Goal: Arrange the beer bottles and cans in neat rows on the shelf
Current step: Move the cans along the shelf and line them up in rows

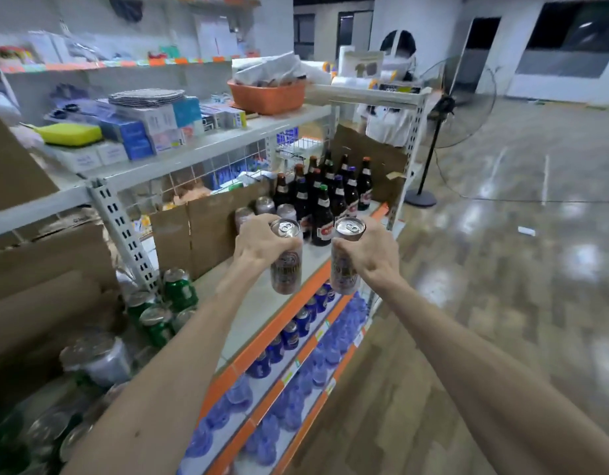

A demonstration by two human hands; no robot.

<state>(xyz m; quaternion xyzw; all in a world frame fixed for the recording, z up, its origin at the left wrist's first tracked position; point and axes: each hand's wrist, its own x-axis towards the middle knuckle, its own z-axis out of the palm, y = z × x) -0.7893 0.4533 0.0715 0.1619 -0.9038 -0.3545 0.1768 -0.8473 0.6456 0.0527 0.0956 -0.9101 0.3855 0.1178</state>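
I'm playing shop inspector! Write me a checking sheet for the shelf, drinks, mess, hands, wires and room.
Surface: grey shelf with an orange edge, partly bare.
Job's things: dark bottles grouped at the far end; standing cans beside them; green cans nearer.
Clutter: cardboard behind the drinks.
Hands: left hand grips a can; right hand grips a second can.
Cables: fan cord lies on the floor.
Surroundings: standing fan; a person behind the shelf.

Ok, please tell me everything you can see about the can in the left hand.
The can is metal, with a silver top bearing a pull tab and a brownish printed label too blurred to read. It is nearly upright, held in the air above the shelf. The left hand grips its upper half.
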